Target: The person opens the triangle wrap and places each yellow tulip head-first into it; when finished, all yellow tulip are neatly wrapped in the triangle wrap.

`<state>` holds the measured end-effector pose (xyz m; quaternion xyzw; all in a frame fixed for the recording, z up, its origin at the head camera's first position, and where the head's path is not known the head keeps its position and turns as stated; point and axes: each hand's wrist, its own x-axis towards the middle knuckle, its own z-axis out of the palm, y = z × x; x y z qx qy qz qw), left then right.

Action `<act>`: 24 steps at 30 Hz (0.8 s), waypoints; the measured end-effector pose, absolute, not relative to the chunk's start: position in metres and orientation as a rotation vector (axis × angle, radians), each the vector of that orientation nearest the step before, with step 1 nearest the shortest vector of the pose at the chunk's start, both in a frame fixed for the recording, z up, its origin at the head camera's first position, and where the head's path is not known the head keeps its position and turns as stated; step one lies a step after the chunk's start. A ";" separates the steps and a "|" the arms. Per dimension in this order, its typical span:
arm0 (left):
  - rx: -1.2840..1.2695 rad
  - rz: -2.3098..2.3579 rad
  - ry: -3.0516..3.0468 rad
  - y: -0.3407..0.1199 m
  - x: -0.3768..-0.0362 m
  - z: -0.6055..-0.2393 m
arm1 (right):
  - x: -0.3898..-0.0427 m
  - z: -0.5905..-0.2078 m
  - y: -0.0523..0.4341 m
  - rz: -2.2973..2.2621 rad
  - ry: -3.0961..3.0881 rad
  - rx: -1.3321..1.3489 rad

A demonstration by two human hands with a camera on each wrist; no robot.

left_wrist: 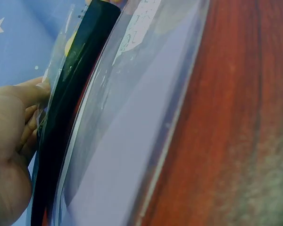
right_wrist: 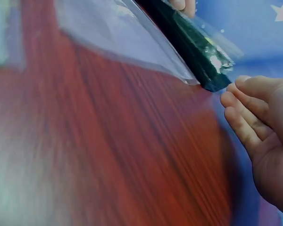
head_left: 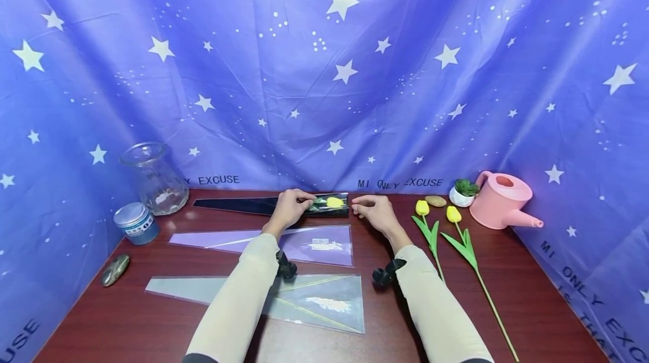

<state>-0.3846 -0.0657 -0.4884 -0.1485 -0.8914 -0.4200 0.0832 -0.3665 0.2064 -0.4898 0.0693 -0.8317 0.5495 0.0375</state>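
Note:
A black cone-shaped flower sleeve (head_left: 243,205) lies along the back of the dark red table (head_left: 507,273), with a yellow tulip (head_left: 333,202) inside its wide end. My left hand (head_left: 303,202) grips the sleeve near the tulip; in the left wrist view its thumb (left_wrist: 35,92) presses the sleeve's black edge (left_wrist: 61,136). My right hand (head_left: 358,205) hovers by the sleeve's open end with its fingers loosely curled. In the right wrist view those fingers (right_wrist: 247,101) sit just beside the sleeve's corner (right_wrist: 214,77) and hold nothing.
Two clear sleeves (head_left: 304,243) (head_left: 314,298) lie in front of my arms. Two loose yellow tulips (head_left: 430,230) (head_left: 463,242) lie to the right, by a pink watering can (head_left: 502,199), a small potted plant (head_left: 463,191) and a stone (head_left: 435,200). A glass vase (head_left: 154,180), a tin (head_left: 136,222) and another stone (head_left: 115,269) stand at the left.

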 end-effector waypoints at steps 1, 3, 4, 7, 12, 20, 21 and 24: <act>-0.436 -1.247 -2.666 -0.067 -0.385 -0.487 | -0.364 -0.488 0.208 1.679 -2.550 0.212; -0.436 -1.216 -2.679 -0.068 -0.384 -0.485 | -0.356 -0.484 0.212 1.655 -2.551 0.221; -0.443 -1.201 -2.684 -0.069 -0.384 -0.484 | -0.353 -0.482 0.213 1.650 -2.546 0.225; -0.463 -1.172 -2.681 -0.071 -0.380 -0.478 | -0.341 -0.479 0.217 1.625 -2.537 0.232; -0.467 -1.163 -2.610 -0.078 -0.362 -0.466 | -0.323 -0.475 0.218 1.578 -2.542 0.295; -0.530 -1.344 -2.662 -0.086 -0.304 -0.462 | -0.299 -0.480 0.208 1.421 -2.626 0.470; -0.546 -1.364 -2.663 -0.086 -0.297 -0.463 | -0.296 -0.481 0.206 1.408 -2.637 0.492; -0.574 -1.376 -2.659 -0.088 -0.284 -0.469 | -0.291 -0.487 0.201 1.390 -2.660 0.542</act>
